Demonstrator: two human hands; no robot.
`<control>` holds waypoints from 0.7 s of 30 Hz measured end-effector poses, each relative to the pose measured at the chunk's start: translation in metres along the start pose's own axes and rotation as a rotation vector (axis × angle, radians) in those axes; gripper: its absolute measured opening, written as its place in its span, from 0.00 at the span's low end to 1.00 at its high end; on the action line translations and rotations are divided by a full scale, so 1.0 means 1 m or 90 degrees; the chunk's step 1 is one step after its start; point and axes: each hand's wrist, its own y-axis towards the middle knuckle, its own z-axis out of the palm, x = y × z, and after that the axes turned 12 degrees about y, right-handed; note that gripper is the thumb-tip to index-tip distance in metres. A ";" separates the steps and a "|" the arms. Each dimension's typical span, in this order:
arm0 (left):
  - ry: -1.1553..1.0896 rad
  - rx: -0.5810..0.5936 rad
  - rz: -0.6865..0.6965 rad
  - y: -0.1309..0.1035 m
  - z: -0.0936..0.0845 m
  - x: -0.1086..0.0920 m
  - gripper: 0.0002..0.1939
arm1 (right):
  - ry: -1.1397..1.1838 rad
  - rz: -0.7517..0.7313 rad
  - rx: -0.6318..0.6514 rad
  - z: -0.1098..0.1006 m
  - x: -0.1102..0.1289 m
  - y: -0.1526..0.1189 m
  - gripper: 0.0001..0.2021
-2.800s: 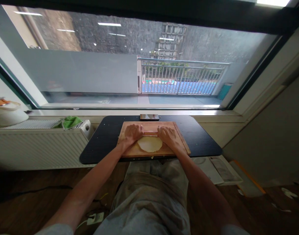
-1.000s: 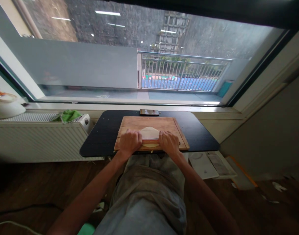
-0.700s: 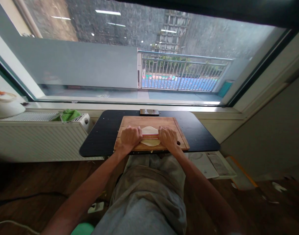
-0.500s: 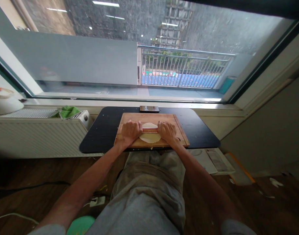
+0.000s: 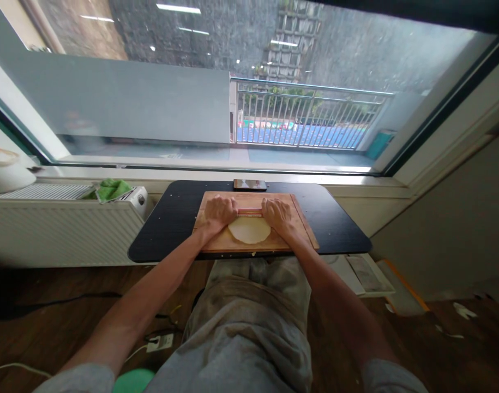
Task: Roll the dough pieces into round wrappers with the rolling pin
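A rolling pin (image 5: 250, 212) lies crosswise at the far edge of a flat, pale round of dough (image 5: 250, 230). My left hand (image 5: 220, 210) is closed around its left end and my right hand (image 5: 277, 213) around its right end, so only the middle of the pin shows. Beneath them is a wooden cutting board (image 5: 302, 234), with the dough spread over its middle, nearer to me than the pin.
The board rests on a small black table (image 5: 339, 234) with rounded corners. A phone (image 5: 250, 185) lies at its far edge. To the left, a green cloth (image 5: 112, 190) lies on a white radiator (image 5: 61, 229). Behind the table is a large window (image 5: 159, 103).
Both hands have pushed the rolling pin away from me, from across the dough to its far edge. More of the dough's surface now shows on my side. The view has shifted slightly.
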 end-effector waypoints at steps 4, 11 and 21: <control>-0.018 0.017 -0.002 0.011 0.001 0.001 0.30 | 0.005 0.015 -0.006 0.002 0.000 0.007 0.19; -0.014 0.007 0.021 0.007 0.001 0.001 0.30 | 0.008 -0.009 0.000 -0.001 0.002 0.001 0.18; 0.002 -0.019 0.041 -0.030 -0.004 0.005 0.21 | 0.021 0.011 -0.044 -0.012 0.015 -0.022 0.18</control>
